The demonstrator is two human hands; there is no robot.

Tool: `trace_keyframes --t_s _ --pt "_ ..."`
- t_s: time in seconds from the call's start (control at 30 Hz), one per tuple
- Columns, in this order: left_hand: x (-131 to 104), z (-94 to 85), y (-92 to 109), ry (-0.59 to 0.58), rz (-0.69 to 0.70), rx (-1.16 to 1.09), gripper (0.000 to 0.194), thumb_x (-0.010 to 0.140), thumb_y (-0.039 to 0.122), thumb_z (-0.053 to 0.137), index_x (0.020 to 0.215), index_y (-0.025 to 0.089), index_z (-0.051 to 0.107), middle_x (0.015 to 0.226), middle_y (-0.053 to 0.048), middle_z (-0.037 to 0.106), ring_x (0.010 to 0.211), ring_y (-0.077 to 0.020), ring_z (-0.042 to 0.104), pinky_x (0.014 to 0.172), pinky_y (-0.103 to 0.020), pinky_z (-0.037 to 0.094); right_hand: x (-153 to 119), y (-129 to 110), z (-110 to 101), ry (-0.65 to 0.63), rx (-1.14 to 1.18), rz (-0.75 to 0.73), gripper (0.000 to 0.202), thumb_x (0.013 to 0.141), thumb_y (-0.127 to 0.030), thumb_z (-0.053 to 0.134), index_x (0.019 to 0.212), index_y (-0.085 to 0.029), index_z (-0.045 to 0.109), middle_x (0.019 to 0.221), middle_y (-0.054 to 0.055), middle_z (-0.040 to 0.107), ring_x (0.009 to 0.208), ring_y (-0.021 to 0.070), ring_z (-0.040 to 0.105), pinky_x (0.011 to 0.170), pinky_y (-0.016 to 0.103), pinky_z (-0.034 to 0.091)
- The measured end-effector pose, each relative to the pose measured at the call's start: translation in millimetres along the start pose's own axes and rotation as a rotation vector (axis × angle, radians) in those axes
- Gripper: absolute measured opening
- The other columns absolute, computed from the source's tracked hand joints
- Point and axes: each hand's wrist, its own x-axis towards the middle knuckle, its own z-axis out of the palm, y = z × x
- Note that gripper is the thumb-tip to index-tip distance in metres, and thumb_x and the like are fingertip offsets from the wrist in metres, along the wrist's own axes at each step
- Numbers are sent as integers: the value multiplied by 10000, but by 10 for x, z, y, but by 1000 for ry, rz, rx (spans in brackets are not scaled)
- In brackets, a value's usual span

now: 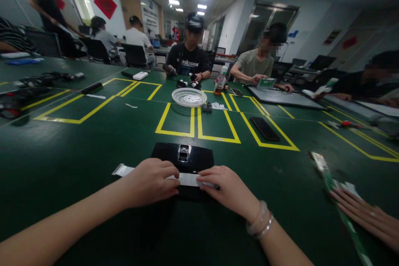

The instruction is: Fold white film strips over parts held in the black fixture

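Note:
A white flat ribbon cable [188, 179] runs crosswise in front of me, its loose end with a connector sticking out past my left wrist. My left hand [156, 181] is closed on the cable, fingers curled over it. At the cable's other side, my right hand [224, 185] pinches it between thumb and fingers. Just beyond both hands lies a glossy black plate [199, 158] with a square metal-rimmed socket in its middle, like a monitor stand base. Its near part is hidden by the hands and cable.
A white plastic basket [189, 97] stands ahead on the green table [124, 145], which carries yellow tape outlines. A dark phone [264, 128] lies to the right. Another person's hand [358, 212] rests by a long green circuit board [327, 181]. Co-workers sit opposite.

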Motion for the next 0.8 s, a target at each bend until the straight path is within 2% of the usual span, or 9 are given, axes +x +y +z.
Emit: trace_keyframes --t_s 0.17,0.33,0.43,0.53,0.63,0.7,0.8 --pt "-7 103 -139 -105 26 -35 312 860 303 789 1131 193 682 1092 -48 643 937 -205 621 769 -293 483 -11 -73 -25 -24 -151 -21 206 909 -251 636 1090 -313 713 1213 14 675 1057 212 625 881 399 474" --pt "16 140 -91 -164 -4 -40 281 862 332 786 1089 188 705 1056 -61 646 896 -214 618 771 -305 480 -6 -202 -57 -30 -231 -23 208 904 -332 640 1097 -298 708 1215 33 656 1106 246 580 951 460 454" --pt "22 144 -98 -148 -51 -62 333 835 363 806 1111 214 694 1130 -56 638 985 -239 610 880 -352 475 4 -254 -40 -15 -272 -48 224 903 -336 636 1102 -259 702 1190 46 662 1105 254 572 975 464 448" --pt "4 177 -141 -110 -162 -52 681 740 539 842 1286 209 604 1370 -100 522 1230 -326 497 1081 -467 360 5 -264 -15 11 -290 -67 211 900 -339 637 1082 -256 705 1193 53 661 1109 258 573 1010 479 427" --pt "-14 227 -192 -155 -235 -54 970 708 681 792 1451 167 441 1490 -131 393 1359 -350 365 1173 -519 210 -1 -231 -14 53 -273 -74 206 891 -338 651 1080 -274 703 1225 49 654 1128 256 574 1057 505 385" --pt "-14 252 -215 -191 -232 -76 993 756 687 747 1502 156 362 1505 -126 374 1391 -323 331 1196 -496 166 -4 -194 -32 104 -252 -73 228 895 -323 647 1113 -274 692 1229 51 657 1130 251 579 1065 508 376" --pt "1 272 -229 -183 -209 -104 967 807 666 706 1527 146 322 1503 -122 379 1394 -289 344 1216 -445 133 -4 -139 -76 197 -234 -57 247 909 -287 625 1148 -261 682 1199 55 674 1109 243 591 1060 507 380"
